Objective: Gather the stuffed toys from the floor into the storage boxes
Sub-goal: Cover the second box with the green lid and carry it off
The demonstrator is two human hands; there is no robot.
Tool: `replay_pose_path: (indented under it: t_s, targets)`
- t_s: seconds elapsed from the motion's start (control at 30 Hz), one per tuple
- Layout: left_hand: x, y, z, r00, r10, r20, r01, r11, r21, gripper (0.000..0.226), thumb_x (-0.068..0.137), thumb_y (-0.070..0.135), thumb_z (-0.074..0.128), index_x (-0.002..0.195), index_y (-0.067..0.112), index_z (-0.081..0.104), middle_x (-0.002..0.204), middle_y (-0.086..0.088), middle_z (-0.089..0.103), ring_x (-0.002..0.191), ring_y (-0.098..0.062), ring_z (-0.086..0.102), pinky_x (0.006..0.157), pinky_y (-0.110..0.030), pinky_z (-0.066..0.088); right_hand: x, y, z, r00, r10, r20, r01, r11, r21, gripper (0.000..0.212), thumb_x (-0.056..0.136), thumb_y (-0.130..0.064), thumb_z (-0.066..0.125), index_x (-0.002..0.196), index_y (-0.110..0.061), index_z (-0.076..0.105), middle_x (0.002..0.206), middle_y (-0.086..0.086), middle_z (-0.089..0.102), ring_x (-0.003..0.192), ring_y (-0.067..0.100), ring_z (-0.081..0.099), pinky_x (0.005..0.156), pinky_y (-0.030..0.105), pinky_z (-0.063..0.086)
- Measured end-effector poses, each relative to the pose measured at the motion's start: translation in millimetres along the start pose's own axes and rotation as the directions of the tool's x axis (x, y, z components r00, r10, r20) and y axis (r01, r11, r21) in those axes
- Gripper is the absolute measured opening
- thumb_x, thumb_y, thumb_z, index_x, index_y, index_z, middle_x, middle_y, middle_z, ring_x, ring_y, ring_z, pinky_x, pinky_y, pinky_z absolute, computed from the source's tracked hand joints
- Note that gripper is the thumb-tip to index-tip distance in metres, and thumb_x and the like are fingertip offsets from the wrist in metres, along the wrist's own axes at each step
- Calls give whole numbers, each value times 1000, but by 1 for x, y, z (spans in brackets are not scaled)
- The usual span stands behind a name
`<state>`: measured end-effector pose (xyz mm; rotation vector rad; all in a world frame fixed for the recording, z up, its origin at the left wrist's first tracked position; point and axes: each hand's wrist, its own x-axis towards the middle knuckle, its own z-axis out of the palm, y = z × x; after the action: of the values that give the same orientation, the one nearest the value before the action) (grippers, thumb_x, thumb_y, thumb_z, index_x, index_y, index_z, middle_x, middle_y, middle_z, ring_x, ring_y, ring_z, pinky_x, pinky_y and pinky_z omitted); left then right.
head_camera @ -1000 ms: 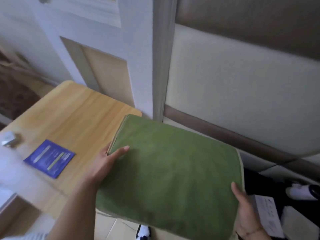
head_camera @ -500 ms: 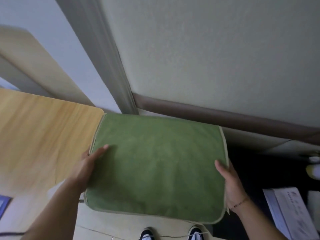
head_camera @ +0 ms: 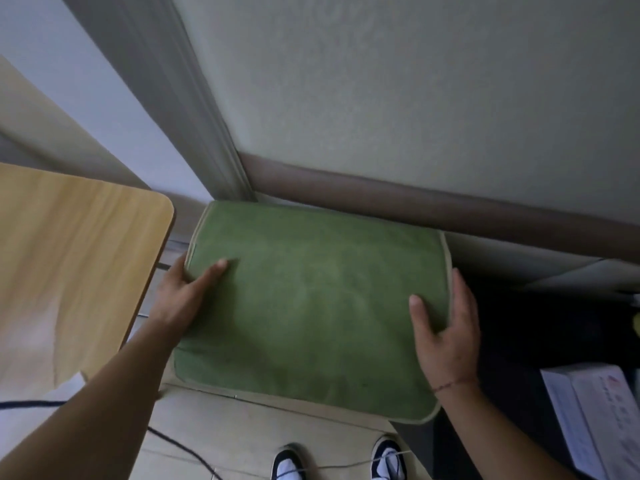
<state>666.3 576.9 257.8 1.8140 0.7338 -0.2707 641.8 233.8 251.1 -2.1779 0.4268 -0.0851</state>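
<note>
Home room, padded wall panels (head_camera: 415, 98), wooden table (head_camera: 69, 265), tiled floor (head_camera: 263, 441), green cushion (head_camera: 311, 306)

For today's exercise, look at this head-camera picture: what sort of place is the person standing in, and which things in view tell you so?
Probably a lived-in indoor room, perhaps a bedroom or study. Clues: a padded wall panel, a wooden table, a tiled floor with a cable across it, and the green cushion held in both hands.

The green cushion (head_camera: 311, 306), gripped at both side edges, fills the gap between the wooden worktop (head_camera: 69, 265) on the left and the padded wall panel (head_camera: 415, 116) behind. A narrow strip of floor (head_camera: 263, 431) lies open below its near edge, crossed by a black cable (head_camera: 180, 448); a white box (head_camera: 595, 417) blocks the right.
</note>
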Motion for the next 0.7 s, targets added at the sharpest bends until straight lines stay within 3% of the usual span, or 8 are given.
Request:
replay_pose_path:
  t_s: [0.07, 0.13, 0.23, 0.3, 0.4, 0.5, 0.6, 0.7]
  targets:
    - [4, 16, 1, 997, 77, 17, -76, 996, -43, 85, 58, 61, 75, 128, 18, 52, 106, 1, 66, 93, -12, 64, 82, -32, 53, 5, -1, -6, 1000, 10, -15, -9, 999, 31, 87, 78, -59, 54, 151, -20, 26, 154, 3, 33, 130, 3, 31, 104, 24, 28]
    - [11, 19, 3, 994, 104, 21, -104, 995, 3, 82, 59, 63, 72, 129, 26, 50, 110, 2, 66, 98, -16, 64, 86, -34, 52, 5, 5, -2, 1000, 17, -8, -17, 1000, -23, 83, 84, -52, 59, 151, -21, 22, 155, 3, 30, 134, 11, 35, 103, 26, 31]
    - [19, 0, 8, 998, 13, -55, 1, 972, 234, 96, 76, 51, 75, 151, 33, 18, 146, -12, 45, 129, -35, 49, 107, -53, 40, -10, 14, 21, 999, 22, 30, -9, 933, -361, 70, 93, -49, 44, 151, -22, 16, 157, 7, 18, 138, 33, 30, 106, 45, 38]
    - [10, -8, 14, 981, 131, -146, -72, 931, 357, 92, 84, 47, 67, 154, 29, 9, 157, -14, 27, 140, -37, 33, 112, -58, 31, -18, 11, 32, 1000, -12, 24, 23, 835, -550, 64, 92, -46, 32, 150, -23, 20, 157, 13, 17, 140, 39, 21, 109, 60, 30]
    - [-14, 1, 36, 841, 535, -83, -298, 585, 754, 75, 90, 51, 43, 154, 28, 14, 163, -12, 1, 149, -36, 2, 119, -57, 3, -18, -11, 31, 981, -163, 102, 192, 769, -609, 66, 89, -47, 35, 151, -26, 24, 161, 11, 10, 147, 38, 5, 116, 62, 8]
    - [-33, 8, 80, 771, 577, 269, -480, 250, 841, 71, 91, 69, 22, 153, 41, -1, 162, -5, -17, 148, -35, -14, 113, -67, -7, -23, -31, 41, 893, -304, 331, 449, 607, -656, 70, 90, -66, 26, 151, -35, 14, 162, 8, 6, 148, 40, 1, 112, 67, 4]
    - [-33, -5, 110, 786, 498, 366, -510, 189, 839, 72, 88, 76, 16, 152, 45, 2, 164, -2, -5, 150, -35, -4, 107, -76, 7, -19, -19, 58, 877, -232, 420, 473, 569, -673, 69, 89, -70, 20, 150, -38, 18, 162, 7, 12, 147, 41, 5, 105, 76, 10]
    - [-19, -19, 122, 809, 486, 330, -474, 206, 856, 73, 87, 76, 17, 151, 46, 1, 164, 0, -5, 150, -33, -4, 108, -75, 4, -7, 6, 67, 876, -188, 445, 466, 571, -676, 68, 89, -70, 16, 151, -40, 12, 162, 6, 10, 147, 40, 3, 105, 75, 10]
